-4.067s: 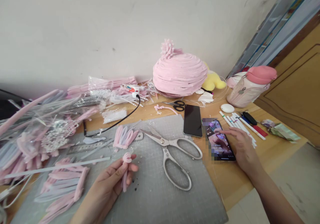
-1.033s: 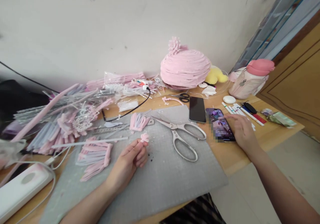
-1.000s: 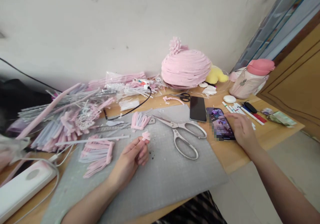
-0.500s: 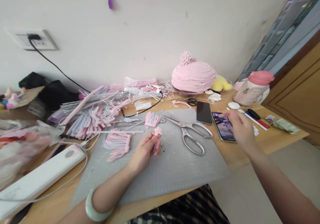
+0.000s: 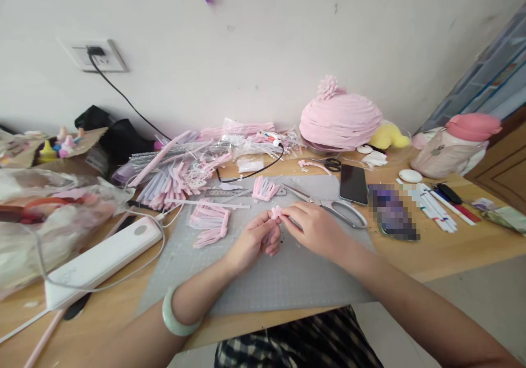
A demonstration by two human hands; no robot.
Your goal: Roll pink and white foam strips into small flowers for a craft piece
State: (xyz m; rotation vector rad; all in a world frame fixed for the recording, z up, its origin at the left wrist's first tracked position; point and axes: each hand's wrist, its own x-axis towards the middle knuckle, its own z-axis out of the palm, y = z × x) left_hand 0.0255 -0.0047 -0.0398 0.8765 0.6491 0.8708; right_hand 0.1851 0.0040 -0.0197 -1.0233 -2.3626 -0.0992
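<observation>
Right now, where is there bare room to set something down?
Bare: the mat from below the left hand and right hand to its near edge; the strip of table between the blurred phone, the pens and the near edge. Crowded: the back, with stems and pink dome, and the left, with bag and white device.

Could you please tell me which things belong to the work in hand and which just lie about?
Seemingly in the work:
pink flower piece
large scissors
pink strips
gray mat

Probably just lying about:
pink-lidded bottle
yellow plush
dark phone
</observation>
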